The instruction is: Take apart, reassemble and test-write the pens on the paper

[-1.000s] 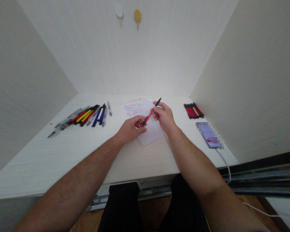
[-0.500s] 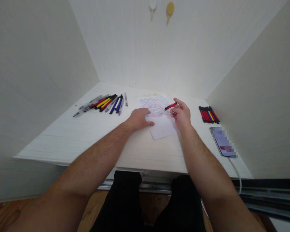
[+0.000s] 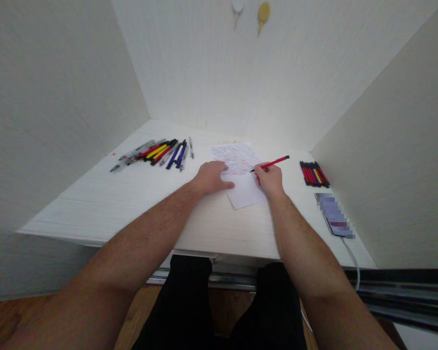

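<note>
A white sheet of paper (image 3: 246, 194) lies on the desk, its upper part covered with slanting blue and red pen strokes and its lower part bare. My left hand (image 3: 212, 178) rests flat on the paper's left edge, thumb and fingers spread apart. In my right hand (image 3: 272, 180) is a red pen (image 3: 275, 162) with black ends, gripped between thumb and fingers. The pen's tip points down and left, at the lower border of the strokes; whether it touches the paper I cannot tell.
Several mixed pens (image 3: 156, 153) lie in a loose pile on the left. A row of mostly red pens (image 3: 314, 174) sits on the right, above a phone (image 3: 334, 214) with a white cable (image 3: 352, 255). Walls enclose the white desk (image 3: 226, 236); two hooks (image 3: 264, 12) hang on the back wall.
My right hand has turned the red pen round and closed into a writing grip, with the tip now down at the strokes. My left hand has stayed on the paper.
</note>
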### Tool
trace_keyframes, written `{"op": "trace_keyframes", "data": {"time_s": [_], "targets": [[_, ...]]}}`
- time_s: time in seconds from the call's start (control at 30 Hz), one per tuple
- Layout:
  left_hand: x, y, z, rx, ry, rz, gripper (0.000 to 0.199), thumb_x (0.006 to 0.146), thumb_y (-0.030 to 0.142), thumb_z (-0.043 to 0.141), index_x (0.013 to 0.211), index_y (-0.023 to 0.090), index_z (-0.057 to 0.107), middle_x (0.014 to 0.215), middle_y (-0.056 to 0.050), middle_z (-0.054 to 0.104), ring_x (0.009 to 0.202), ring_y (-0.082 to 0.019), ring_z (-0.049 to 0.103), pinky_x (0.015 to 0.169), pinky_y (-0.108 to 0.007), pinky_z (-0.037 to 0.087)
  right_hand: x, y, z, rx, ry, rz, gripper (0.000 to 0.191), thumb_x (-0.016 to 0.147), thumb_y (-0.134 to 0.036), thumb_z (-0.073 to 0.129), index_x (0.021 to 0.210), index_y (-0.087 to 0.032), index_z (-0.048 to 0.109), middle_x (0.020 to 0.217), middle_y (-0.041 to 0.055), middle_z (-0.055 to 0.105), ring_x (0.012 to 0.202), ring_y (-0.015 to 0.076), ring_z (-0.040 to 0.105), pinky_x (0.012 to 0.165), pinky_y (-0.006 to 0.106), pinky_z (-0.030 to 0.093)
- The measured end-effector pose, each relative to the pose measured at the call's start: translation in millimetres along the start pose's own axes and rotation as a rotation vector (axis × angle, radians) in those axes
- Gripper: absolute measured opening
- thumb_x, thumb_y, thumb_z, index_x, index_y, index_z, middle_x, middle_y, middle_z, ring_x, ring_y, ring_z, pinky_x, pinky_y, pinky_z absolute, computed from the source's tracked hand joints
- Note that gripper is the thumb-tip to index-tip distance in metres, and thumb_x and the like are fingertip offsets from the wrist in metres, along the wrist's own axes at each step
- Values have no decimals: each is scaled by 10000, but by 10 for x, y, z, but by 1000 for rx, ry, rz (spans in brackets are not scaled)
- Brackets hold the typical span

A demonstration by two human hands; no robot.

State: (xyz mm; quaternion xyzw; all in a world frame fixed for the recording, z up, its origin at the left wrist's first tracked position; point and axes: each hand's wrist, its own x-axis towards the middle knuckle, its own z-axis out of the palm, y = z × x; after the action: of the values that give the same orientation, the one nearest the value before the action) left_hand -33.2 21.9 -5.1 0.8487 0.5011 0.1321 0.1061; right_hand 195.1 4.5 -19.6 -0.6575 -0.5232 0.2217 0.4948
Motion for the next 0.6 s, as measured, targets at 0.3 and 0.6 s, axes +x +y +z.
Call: {"op": "trace_keyframes", "data": {"time_s": [0.3, 0.6], "targets": [[9, -3, 15, 25, 9, -5, 797, 707, 683, 643, 1323, 182, 581, 1467, -102, 518, 1343, -294, 470, 1112, -374, 334, -54, -126, -21, -238, -28, -53, 196, 744, -296, 569, 694, -163, 704, 570, 20, 656, 594, 167, 621, 597, 254, 439], [15, -23, 43, 23, 19, -5, 798, 706, 694, 637, 1323, 192, 582, 1469, -99, 516, 1361, -287, 453, 1124, -369, 323, -57, -131, -28, -221, -64, -66, 185, 744, -275, 576, 715, -163, 719, 577, 16, 664, 595, 162, 631, 602, 249, 433]]}}
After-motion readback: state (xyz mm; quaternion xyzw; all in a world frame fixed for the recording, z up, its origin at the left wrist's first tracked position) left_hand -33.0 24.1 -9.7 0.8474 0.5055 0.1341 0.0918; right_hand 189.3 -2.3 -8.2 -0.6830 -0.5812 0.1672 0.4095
